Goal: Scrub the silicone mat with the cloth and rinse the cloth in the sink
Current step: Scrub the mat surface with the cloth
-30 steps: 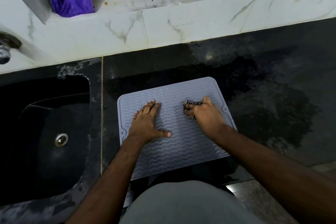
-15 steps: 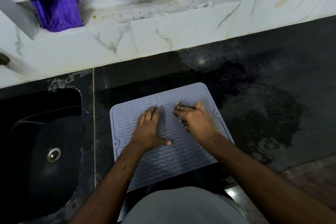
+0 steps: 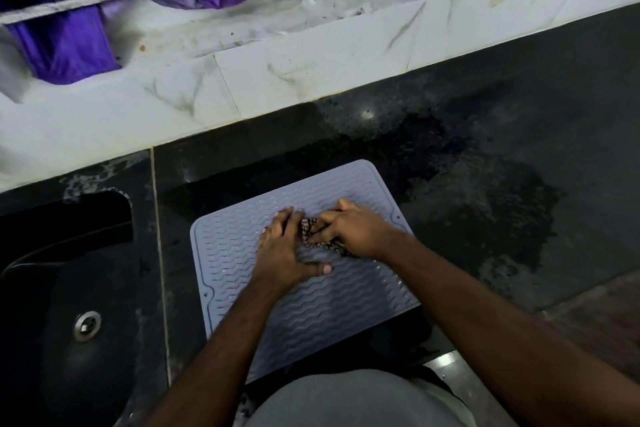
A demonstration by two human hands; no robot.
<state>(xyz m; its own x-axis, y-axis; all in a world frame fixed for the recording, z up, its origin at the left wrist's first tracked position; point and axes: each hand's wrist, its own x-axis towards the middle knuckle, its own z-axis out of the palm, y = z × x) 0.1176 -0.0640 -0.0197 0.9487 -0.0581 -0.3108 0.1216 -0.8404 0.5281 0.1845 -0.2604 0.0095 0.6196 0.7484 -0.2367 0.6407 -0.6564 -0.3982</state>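
Head camera: a person is scrubbing a grey, wave-ribbed rectangular silicone mat (image 3: 304, 274) lying near the front edge of a wet black stone counter (image 3: 502, 166). Left hand (image 3: 289, 253) is pressing flat, fingers straight, steadying the mat; right hand (image 3: 353, 230) is bunching a small dark patterned cloth (image 3: 313, 236) under curled fingers. Firm strokes along the ribs likely work best. Black sink (image 3: 69, 288) is sitting just left of the mat, giving a short path for rinsing; open counter is stretching right.
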